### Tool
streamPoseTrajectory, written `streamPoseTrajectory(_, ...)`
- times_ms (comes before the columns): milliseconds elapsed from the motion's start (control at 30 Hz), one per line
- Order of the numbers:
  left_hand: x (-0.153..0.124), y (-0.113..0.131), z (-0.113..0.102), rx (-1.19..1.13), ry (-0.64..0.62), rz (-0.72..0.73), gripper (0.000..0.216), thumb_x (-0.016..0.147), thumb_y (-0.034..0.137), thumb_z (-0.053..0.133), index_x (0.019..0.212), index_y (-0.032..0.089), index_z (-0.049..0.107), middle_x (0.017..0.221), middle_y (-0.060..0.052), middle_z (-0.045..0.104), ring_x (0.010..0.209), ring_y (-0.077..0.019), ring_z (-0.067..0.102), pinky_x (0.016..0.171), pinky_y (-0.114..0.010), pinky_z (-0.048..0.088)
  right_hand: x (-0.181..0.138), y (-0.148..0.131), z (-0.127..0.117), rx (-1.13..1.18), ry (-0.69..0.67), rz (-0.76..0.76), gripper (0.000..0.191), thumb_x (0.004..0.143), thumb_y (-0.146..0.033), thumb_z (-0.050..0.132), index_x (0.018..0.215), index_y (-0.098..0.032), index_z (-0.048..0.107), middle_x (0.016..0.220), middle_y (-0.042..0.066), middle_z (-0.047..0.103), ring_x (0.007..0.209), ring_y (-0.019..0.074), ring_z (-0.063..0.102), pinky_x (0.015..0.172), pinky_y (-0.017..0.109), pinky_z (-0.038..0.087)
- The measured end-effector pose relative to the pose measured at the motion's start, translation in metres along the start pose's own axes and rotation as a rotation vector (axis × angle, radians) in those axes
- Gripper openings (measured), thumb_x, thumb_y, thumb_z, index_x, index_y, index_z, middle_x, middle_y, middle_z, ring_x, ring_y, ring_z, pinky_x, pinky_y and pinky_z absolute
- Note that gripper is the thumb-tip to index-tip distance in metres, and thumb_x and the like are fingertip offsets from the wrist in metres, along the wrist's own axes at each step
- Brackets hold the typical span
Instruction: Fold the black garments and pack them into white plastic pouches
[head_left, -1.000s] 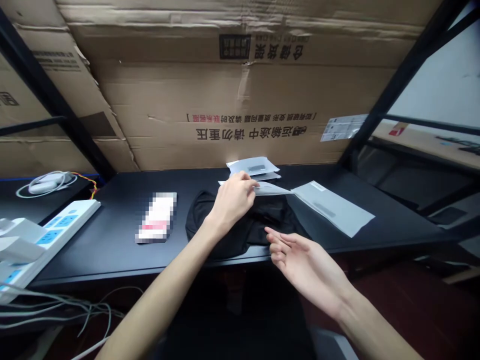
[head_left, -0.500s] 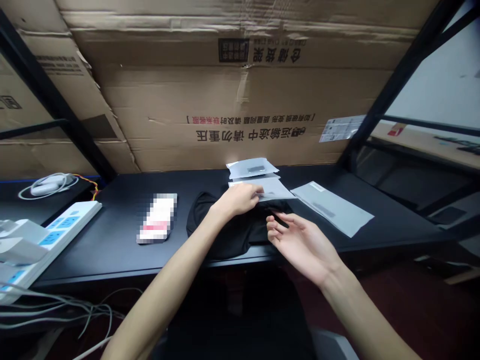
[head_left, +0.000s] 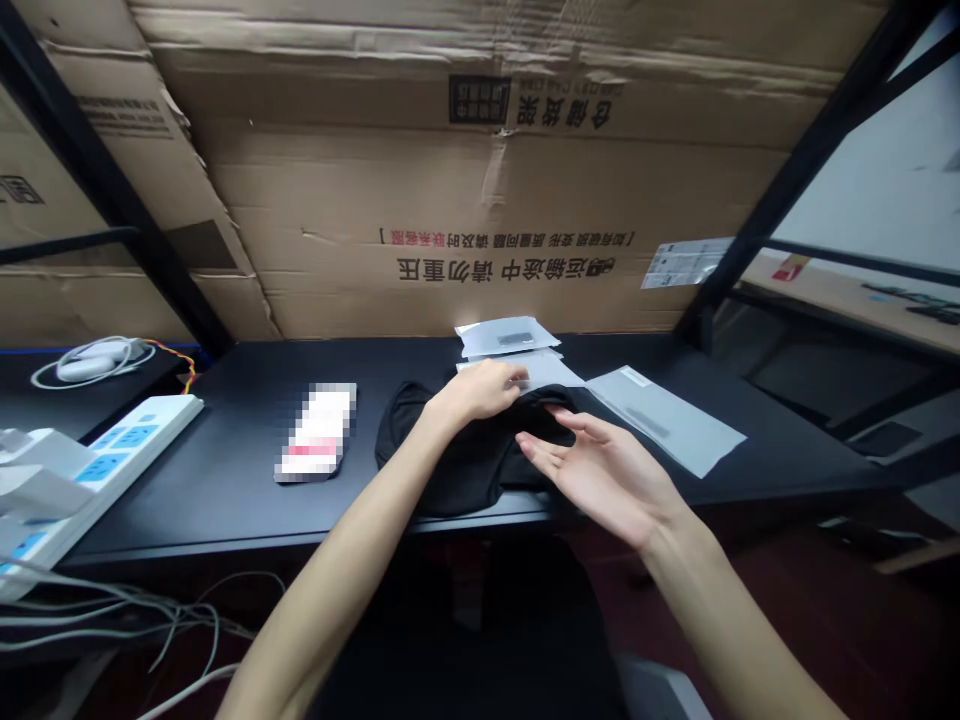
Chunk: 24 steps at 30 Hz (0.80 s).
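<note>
A black cloth [head_left: 457, 460] lies crumpled on the black table [head_left: 225, 480] near its front edge. My left hand [head_left: 480, 392] rests at the cloth's far edge, its fingers pinched on a grey plastic bag [head_left: 544, 372] lying there. My right hand [head_left: 600, 470] hovers palm up over the cloth's right side, fingers spread and holding nothing. A further grey bag [head_left: 506, 335] lies just behind, and a longer grey bag [head_left: 664, 418] lies flat to the right.
A small white and pink packet [head_left: 315, 432] lies left of the cloth. A white power strip [head_left: 90, 470] and cables [head_left: 90, 362] sit at the far left. Large cardboard boxes [head_left: 480, 200] and black shelf posts [head_left: 795, 170] stand behind the table.
My left hand has drawn the grey bag back and down toward the cloth's far edge. My right hand has risen and moved forward over the cloth.
</note>
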<state>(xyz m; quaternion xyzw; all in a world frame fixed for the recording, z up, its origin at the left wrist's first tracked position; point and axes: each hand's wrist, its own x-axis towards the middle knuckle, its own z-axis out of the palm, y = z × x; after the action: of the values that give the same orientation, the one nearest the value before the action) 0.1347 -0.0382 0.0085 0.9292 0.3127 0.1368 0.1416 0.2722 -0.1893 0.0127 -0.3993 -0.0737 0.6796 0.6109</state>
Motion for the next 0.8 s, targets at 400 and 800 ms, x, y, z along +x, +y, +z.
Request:
streamPoseTrajectory(400,-0.001,0.003,0.0,0.032,0.004,-0.011,0.032,0.101,0.021,0.049,0.121,0.023,0.074,0.121,-0.008,0.08,0.108,-0.0252,0.075,0.091,-0.032,0.057,0.019,0.007,-0.013,-0.061,-0.003,-0.206,0.015,0.079,-0.018,0.072,0.093,-0.025,0.073,0.119,0.009,0.077,0.129,0.0257,0.066,0.103,0.041,0.064)
streamPoseTrajectory(800,0.002,0.004,-0.001,-0.005,0.024,-0.037,0.031,0.104,0.027,0.046,0.119,0.025,0.072,0.12,-0.007,0.079,0.105,-0.0265,0.075,0.087,-0.033,0.057,0.058,0.02,-0.006,-0.097,0.098,-0.556,0.02,0.074,-0.015,0.076,0.092,-0.025,0.073,0.095,-0.002,0.077,0.104,0.0158,0.072,0.095,0.026,0.058)
